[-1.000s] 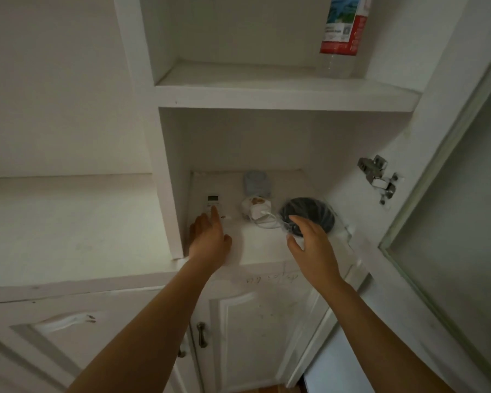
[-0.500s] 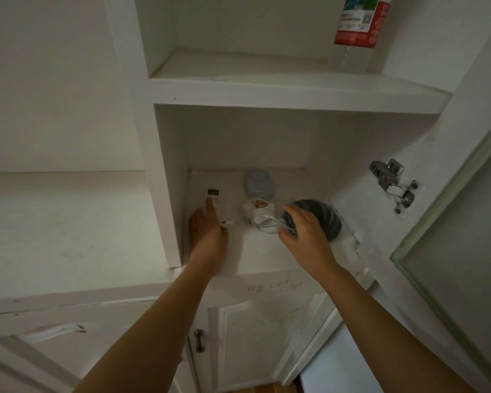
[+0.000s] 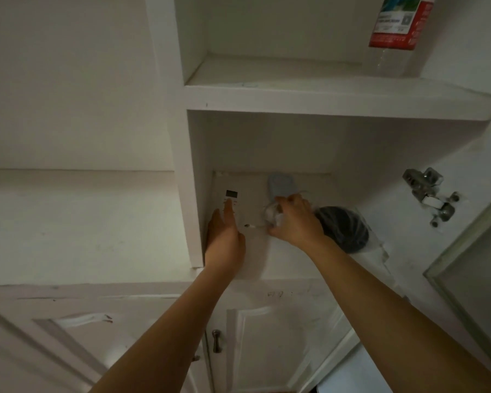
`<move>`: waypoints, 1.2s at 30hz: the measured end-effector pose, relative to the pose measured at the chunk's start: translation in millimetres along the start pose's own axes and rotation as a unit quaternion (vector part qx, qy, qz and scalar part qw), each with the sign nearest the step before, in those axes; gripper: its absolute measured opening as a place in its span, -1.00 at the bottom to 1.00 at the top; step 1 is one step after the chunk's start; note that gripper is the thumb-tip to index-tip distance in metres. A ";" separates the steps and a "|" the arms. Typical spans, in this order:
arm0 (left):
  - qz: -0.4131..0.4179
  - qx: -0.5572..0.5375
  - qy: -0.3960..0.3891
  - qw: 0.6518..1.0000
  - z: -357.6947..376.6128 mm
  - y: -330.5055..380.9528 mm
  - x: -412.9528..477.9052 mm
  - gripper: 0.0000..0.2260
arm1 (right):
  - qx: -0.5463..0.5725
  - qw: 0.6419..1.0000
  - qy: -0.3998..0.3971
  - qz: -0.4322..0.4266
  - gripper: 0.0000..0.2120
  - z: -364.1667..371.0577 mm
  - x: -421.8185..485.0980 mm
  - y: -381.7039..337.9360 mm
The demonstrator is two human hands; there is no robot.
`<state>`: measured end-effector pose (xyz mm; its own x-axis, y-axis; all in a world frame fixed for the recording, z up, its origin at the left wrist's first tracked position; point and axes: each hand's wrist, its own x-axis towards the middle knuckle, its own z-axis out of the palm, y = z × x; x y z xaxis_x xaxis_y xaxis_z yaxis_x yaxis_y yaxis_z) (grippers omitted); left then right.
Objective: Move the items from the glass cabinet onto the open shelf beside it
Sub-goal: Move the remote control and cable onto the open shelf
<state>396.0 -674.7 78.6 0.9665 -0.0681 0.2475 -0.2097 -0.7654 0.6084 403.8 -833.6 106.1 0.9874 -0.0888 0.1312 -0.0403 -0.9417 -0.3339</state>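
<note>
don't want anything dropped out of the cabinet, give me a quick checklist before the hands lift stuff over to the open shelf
1. Right hand grip on white cable bundle: ok, fingers curl round it.
2. Bundle's plug end: not ok, trails loose on the cabinet floor.
3. Left hand on remote: not ok, fingers lie flat, no grip.
4. Glass door out of the way: ok, swung open.
5. Room on open shelf: ok, bare surface shows.
6. Bundle free of grey object: cannot tell.

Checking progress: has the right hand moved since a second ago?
Yes. The right hand shifted left, off the black coil onto the white cable bundle.
</note>
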 end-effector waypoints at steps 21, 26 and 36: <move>0.014 -0.036 0.040 0.998 -10.6 8.7 -12.8 -0.40 | 0.075 0.993 0.089 -0.027 -0.50 11.7 -6.0 -6.8; 0.027 -0.064 0.053 0.996 -15.8 17.3 -21.1 -0.39 | 0.090 0.982 0.162 -0.030 -0.53 -3.8 -18.9 -10.3; -0.002 -0.110 0.054 0.992 -25.2 27.8 -52.5 -0.39 | 0.145 0.964 0.224 0.016 -0.50 -16.2 -62.2 4.2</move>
<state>335.7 -676.3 101.5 0.9484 0.0134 0.3167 -0.2441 -0.6063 0.7569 339.7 -837.3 111.7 0.8183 -0.3087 0.4849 0.0395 -0.8114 -0.5831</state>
